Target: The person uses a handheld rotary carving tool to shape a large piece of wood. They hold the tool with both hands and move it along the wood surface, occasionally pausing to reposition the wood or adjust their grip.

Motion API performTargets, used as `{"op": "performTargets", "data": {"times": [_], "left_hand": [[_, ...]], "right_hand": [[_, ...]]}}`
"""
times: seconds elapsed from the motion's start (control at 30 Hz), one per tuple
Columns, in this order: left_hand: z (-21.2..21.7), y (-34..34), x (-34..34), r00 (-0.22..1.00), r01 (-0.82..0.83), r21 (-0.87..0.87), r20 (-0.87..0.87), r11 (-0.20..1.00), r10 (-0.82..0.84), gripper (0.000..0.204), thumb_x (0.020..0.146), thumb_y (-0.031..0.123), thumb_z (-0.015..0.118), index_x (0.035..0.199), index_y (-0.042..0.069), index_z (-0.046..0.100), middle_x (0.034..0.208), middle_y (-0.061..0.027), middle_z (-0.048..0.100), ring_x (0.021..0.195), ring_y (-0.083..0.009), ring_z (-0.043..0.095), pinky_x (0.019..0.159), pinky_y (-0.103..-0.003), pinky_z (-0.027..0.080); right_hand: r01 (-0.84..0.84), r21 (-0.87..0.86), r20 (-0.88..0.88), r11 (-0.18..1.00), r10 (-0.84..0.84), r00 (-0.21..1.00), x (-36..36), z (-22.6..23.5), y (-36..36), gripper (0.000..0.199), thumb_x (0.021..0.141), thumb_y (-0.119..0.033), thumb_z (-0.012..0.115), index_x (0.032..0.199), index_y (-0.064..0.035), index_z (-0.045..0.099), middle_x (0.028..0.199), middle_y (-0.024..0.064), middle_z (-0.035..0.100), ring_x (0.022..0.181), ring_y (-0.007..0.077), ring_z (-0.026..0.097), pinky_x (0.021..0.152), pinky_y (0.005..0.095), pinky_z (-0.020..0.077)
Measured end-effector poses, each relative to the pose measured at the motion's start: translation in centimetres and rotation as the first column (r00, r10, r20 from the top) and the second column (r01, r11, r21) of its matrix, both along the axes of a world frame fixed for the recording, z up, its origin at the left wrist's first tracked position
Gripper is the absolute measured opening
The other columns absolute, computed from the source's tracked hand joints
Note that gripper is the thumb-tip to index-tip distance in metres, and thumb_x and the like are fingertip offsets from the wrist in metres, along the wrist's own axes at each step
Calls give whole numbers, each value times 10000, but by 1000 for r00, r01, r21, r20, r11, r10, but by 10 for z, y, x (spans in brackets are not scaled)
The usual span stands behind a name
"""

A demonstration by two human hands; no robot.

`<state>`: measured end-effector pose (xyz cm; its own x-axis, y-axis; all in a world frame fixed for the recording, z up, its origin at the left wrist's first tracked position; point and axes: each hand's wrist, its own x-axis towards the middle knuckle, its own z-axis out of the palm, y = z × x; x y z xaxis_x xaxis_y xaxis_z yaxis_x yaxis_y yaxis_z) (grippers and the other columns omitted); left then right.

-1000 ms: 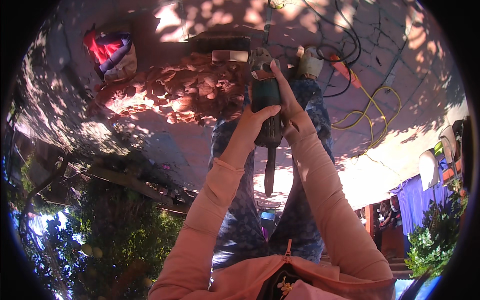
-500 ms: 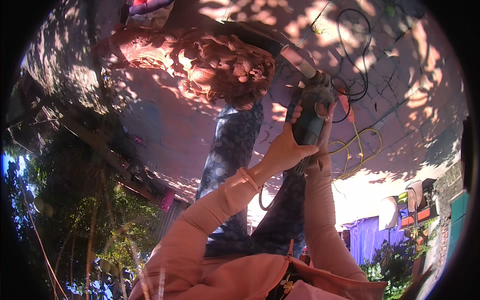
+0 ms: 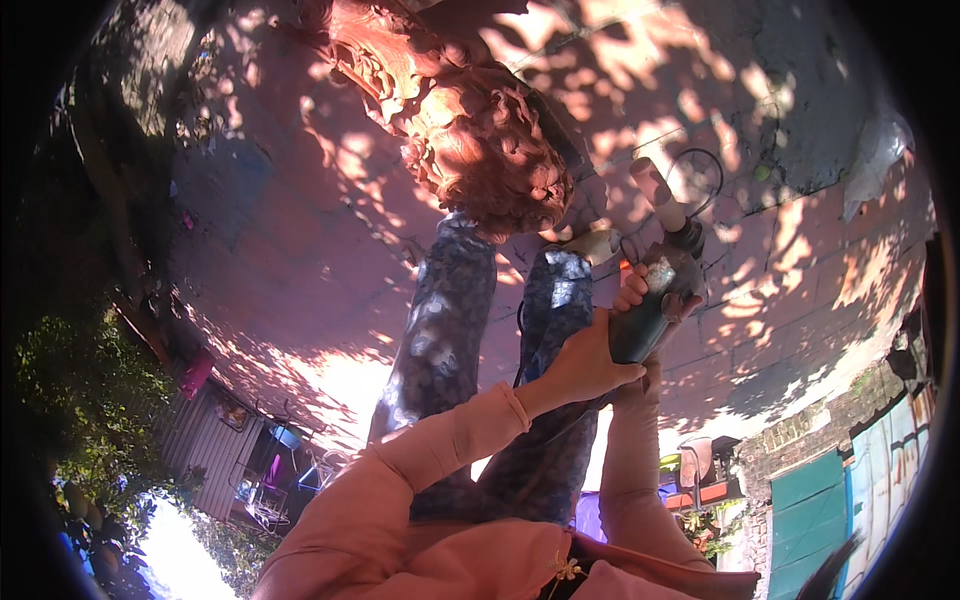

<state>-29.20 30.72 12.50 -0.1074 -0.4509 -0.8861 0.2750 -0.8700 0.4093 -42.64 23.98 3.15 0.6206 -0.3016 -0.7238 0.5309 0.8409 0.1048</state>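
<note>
Both my hands grip a dark green handheld power tool [image 3: 640, 330], angle-grinder-like, with a pale cylinder [image 3: 657, 192] sticking out of its head. My left hand [image 3: 592, 362] is closed round the rear of its body, thumb across it. From beneath, my right hand [image 3: 682, 308] wraps the body near the head, partly hidden by the tool. Beyond my knees is a reddish-brown carving [image 3: 480, 145] with deep curling relief. The cylinder is held to the right of the carving, apart from it.
A dark cable [image 3: 716, 180] loops over the sun-dappled paving [image 3: 745, 365]. Clear plastic [image 3: 878, 160] lies at the far right. My patterned trouser legs [image 3: 440, 330] stand between me and the carving. Toward the edges are a green door [image 3: 805, 510], a brick wall [image 3: 800, 440] and foliage [image 3: 85, 400].
The view has shifted and turned, so the carving now slants more steeply. Tool and hands appear lower and farther right. The yellow cord no longer shows. Both hands keep their hold.
</note>
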Motion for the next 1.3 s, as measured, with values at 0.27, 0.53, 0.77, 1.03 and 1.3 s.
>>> {"op": "performTargets", "data": {"times": [0.27, 0.53, 0.77, 1.03, 1.3], "left_hand": [[17, 14, 39, 989, -143, 61, 51, 988, 140, 828, 648, 454, 792, 1145, -34, 344, 911, -278, 627, 836, -405, 658, 733, -414, 519], [24, 36, 56, 979, -205, 117, 4, 972, 206, 830, 658, 440, 795, 1157, -37, 333, 946, -295, 623, 870, -408, 656, 758, -414, 520], [21, 47, 65, 977, -206, 126, -31, 970, 211, 795, 667, 426, 795, 1133, -27, 338, 966, -303, 616, 910, -421, 645, 786, -421, 507], [25, 46, 95, 979, -200, 44, -24, 979, 201, 755, 668, 441, 786, 1107, -8, 367, 957, -291, 623, 897, -423, 647, 777, -427, 508], [38, 50, 119, 964, -267, 32, -3, 963, 267, 828, 667, 495, 782, 1166, -21, 371, 957, -292, 620, 906, -429, 643, 767, -425, 503]], "right_hand": [[-218, -27, 18, 975, 219, 976, 55, 14, 3, 931, 685, -790, 589, 1157, -8, 408, 871, 55, 433, 761, 175, 446, 695, 326, 397], [-277, 24, 14, 961, 276, 961, 72, 24, 24, 933, 683, -813, 560, 1140, -14, 410, 858, 66, 445, 755, 184, 451, 697, 329, 399], [-293, 53, -63, 955, 296, 953, 87, 33, 31, 905, 702, -808, 542, 1132, -23, 414, 853, 72, 442, 750, 187, 444, 705, 324, 394], [-246, 22, -147, 969, 246, 958, 120, 50, 28, 903, 698, -779, 585, 1165, -32, 387, 864, 58, 435, 748, 178, 442, 709, 327, 398], [-318, 300, -620, 899, 437, 651, 144, 90, 26, 924, 670, -808, 581, 1131, -26, 406, 862, 60, 445, 741, 183, 460, 697, 326, 401]]}}
